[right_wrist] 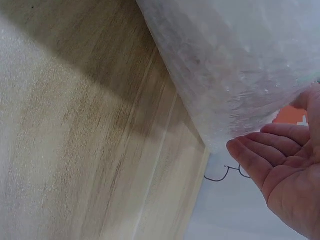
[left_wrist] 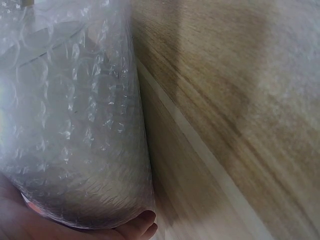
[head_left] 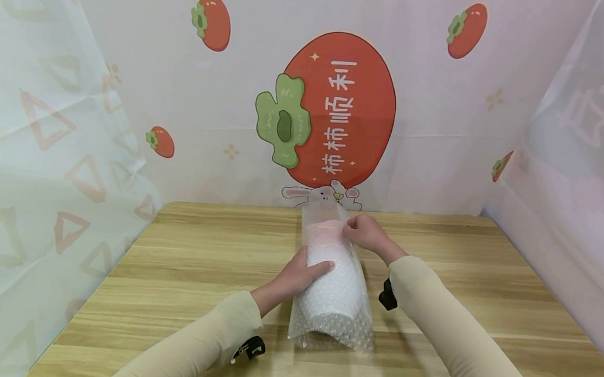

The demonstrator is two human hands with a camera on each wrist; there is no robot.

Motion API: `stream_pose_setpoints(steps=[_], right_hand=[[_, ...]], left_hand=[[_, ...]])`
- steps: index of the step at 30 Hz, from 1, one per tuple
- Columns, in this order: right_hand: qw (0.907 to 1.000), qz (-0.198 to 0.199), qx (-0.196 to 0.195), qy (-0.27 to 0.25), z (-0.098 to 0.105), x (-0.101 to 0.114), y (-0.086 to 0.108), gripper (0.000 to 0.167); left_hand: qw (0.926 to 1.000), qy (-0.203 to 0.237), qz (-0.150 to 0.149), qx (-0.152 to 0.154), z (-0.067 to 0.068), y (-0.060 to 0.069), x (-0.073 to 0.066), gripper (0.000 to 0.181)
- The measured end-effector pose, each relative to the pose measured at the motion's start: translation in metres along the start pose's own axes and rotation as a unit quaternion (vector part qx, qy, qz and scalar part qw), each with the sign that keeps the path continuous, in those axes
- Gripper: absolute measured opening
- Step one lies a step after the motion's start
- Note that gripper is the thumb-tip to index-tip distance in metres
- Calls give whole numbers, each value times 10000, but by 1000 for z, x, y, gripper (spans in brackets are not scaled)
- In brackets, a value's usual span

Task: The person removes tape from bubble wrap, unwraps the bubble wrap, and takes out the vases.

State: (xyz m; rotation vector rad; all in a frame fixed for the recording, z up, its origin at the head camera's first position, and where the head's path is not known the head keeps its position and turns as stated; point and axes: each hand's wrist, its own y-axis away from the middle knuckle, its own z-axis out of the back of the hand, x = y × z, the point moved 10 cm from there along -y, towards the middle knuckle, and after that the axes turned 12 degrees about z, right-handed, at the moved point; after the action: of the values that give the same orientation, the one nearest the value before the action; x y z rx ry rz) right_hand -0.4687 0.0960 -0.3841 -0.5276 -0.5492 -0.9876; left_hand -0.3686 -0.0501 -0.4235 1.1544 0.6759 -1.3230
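A white and pink cylindrical object wrapped in bubble wrap (head_left: 333,290) lies lengthwise on the table, its white end toward the near side. My left hand (head_left: 298,273) grips its left side, thumb across the top; in the left wrist view the fingers of the left hand (left_wrist: 115,231) curl under the wrap (left_wrist: 75,125). At the upper right edge, near the pink part, my right hand (head_left: 367,233) pinches the wrap. The right wrist view has the right hand (right_wrist: 290,170) with bent fingers against the edge of the wrap (right_wrist: 235,65).
Around the bundle spreads a wood-grain table (head_left: 213,252). Behind it hangs a white backdrop (head_left: 134,36) printed with red persimmons and a rabbit. Patterned sheets (head_left: 32,134) hang on both sides. Black wrist devices (head_left: 253,347) sit by the sleeves.
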Motion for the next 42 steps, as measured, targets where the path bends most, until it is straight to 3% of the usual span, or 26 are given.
stream_pose_setpoints(steps=[7,18,42], right_hand=[[9998,63,178,-36,-1,1,-2,20],[9999,-147,18,-31,1,-2,-5,22],[9998,-131,-113,58,0,-2,-2,22]], left_hand=[[10000,-20,38,-34,1,-1,1,79],[9999,-65,59,-59,1,-2,1,83],[9999,-77,97,-62,2,-1,1,82]])
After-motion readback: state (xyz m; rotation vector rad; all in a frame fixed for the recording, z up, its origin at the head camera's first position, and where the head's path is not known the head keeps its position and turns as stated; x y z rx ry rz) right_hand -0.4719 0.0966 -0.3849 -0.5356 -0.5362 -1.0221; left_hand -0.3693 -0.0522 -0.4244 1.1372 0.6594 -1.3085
